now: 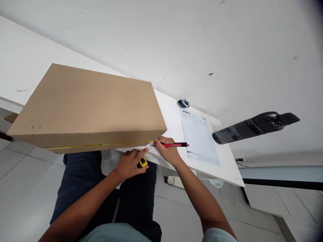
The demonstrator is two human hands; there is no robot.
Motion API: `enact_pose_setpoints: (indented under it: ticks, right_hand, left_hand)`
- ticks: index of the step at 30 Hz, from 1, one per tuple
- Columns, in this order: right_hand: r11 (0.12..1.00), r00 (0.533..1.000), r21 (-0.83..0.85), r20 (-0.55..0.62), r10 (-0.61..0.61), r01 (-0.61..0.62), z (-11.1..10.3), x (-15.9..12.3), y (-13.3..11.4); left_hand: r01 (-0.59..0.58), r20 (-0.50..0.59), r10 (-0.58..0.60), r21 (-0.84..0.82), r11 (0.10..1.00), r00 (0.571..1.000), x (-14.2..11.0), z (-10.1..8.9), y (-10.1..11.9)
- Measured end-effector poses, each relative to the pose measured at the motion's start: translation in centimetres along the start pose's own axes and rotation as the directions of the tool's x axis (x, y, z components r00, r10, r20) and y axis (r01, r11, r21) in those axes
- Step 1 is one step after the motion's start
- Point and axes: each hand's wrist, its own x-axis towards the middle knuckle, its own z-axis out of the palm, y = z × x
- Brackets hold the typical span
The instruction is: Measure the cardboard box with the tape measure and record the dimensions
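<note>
A large brown cardboard box (101, 104) stands on the white table, its near side facing me. Along that side runs the yellow blade (101, 145) of a tape measure. My left hand (131, 163) is closed around the yellow tape measure case (142, 162) below the box's right corner, index finger stretched toward my right hand. In my right hand (168, 149) is a red and black pen (175, 145), its tip end by the box's lower right corner. What the tip touches is too small to make out.
Right of the box, a printed sheet (199, 137) lies on the white table (168, 107). A dark bottle (242, 131) stands at the table's right end, and a small dark blue banded object (183, 103) lies near the wall. Below the table are a white cable and tiled floor.
</note>
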Motion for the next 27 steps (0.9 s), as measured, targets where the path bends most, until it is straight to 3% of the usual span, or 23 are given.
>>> enact_pose_setpoints:
  ticks: [10, 15, 24, 27]
  right_hand:
    - [0.999, 0.997, -0.032, -0.073, -0.014, 0.012, 0.08, -0.25, 0.15]
    - [1.0, 1.0, -0.006, -0.013, -0.018, 0.018, 0.05, -0.11, 0.3]
    - [0.999, 0.994, -0.033, -0.107, -0.006, 0.003, 0.06, -0.09, 0.12]
    - [1.0, 0.999, -0.005, -0.047, -0.001, 0.001, -0.02, -0.05, 0.09]
  left_hand:
    - [0.016, -0.001, -0.016, 0.005, 1.0, 1.0, -0.01, -0.37, 0.2]
    - [0.017, 0.026, -0.016, -0.042, 0.999, 1.0, -0.02, -0.41, 0.27]
    - [0.055, 0.023, -0.053, -0.095, 0.994, 0.998, 0.21, -0.77, 0.52]
    - [0.049, 0.023, -0.047, -0.092, 0.995, 0.999, 0.2, -0.67, 0.49]
